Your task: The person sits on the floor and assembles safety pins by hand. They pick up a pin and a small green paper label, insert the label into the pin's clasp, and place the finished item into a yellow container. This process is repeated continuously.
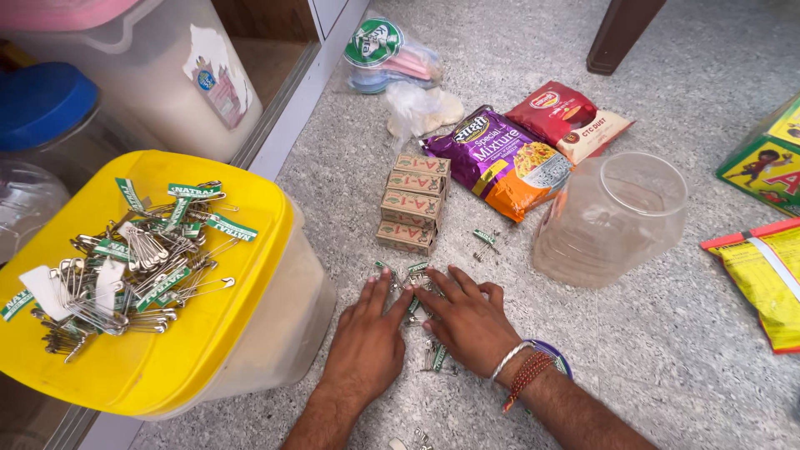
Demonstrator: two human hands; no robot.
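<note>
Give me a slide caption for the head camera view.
Both hands, left hand and right hand, press flat on safety-pin bundles on the floor.

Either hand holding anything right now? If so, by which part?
Nothing is gripped. The left hand and right hand lie palm-down, fingers spread flat over the safety-pin bundles on the floor, pressing rather than grasping.

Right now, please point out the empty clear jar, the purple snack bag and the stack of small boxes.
clear jar (602, 229), head view, on its side wall.
purple snack bag (492, 150), head view, on its front.
stack of small boxes (412, 203), head view, on a middle box.
</note>
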